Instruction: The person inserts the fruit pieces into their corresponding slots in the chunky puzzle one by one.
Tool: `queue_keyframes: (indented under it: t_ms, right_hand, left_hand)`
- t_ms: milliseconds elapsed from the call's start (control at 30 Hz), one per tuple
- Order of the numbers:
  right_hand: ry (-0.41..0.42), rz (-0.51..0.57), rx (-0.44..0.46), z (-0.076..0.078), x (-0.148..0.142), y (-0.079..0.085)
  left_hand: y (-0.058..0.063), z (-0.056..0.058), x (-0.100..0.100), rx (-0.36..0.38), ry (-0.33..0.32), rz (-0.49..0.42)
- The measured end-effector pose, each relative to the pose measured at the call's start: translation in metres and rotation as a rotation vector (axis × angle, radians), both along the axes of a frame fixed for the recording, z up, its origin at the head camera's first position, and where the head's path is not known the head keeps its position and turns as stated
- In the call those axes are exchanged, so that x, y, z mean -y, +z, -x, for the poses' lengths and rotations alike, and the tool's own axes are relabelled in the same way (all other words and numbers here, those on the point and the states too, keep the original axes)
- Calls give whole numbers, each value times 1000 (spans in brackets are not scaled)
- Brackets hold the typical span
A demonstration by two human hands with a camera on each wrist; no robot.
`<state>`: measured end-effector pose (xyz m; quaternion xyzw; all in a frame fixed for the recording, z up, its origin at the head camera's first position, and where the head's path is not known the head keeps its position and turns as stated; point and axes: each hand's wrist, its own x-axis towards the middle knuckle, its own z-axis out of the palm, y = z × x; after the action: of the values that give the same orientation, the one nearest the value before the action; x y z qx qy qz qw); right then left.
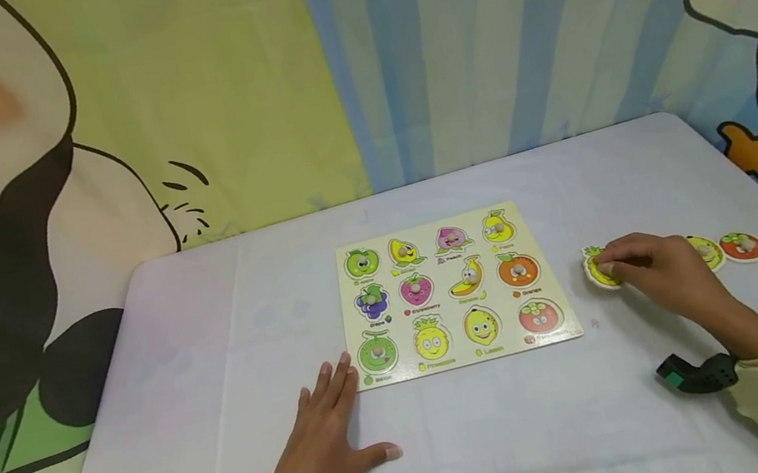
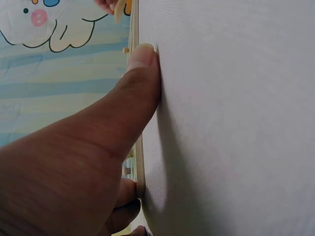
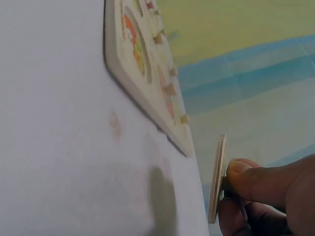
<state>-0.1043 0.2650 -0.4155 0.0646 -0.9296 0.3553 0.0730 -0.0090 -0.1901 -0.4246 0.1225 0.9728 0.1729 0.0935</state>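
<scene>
A fruit puzzle board (image 1: pixel 404 376) lies flat on the white table. My left hand (image 1: pixel 323 436) rests beside its lower left corner, fingers extended and touching the edge, thumb spread on the cloth. To the right of the board, my right hand (image 1: pixel 667 270) pinches a pineapple puzzle piece (image 1: pixel 596 272) by its knob between thumb and fingers. In the right wrist view this piece (image 3: pixel 217 179) appears edge-on, raised off the table. On the board, the pineapple (image 1: pixel 431 339), lemon (image 1: pixel 482 326) and persimmon (image 1: pixel 540 316) pictures show no knobs, while several other fruits have them.
Beyond my right hand lie a yellow lemon-like piece (image 1: pixel 711 252), partly hidden by the hand, and a red persimmon piece (image 1: pixel 742 247). White cloth (image 1: pixel 505 434) covers the table. A printed cartoon curtain (image 1: pixel 232 93) hangs behind its far edge.
</scene>
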Motion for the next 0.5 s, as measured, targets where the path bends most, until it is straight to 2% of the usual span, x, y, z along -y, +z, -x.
queue_keyframes:
  t_ms: [167,300,500]
  right_hand:
    - [37,49,-57,8,20,8]
    - [89,96,-66,11,37,15]
    - [135,178,1,14,63,16]
  left_hand:
    - [0,1,-2,10,1,-3]
    - [0,0,-2,14,5,9]
    - [1,0,-1,-2,2,14]
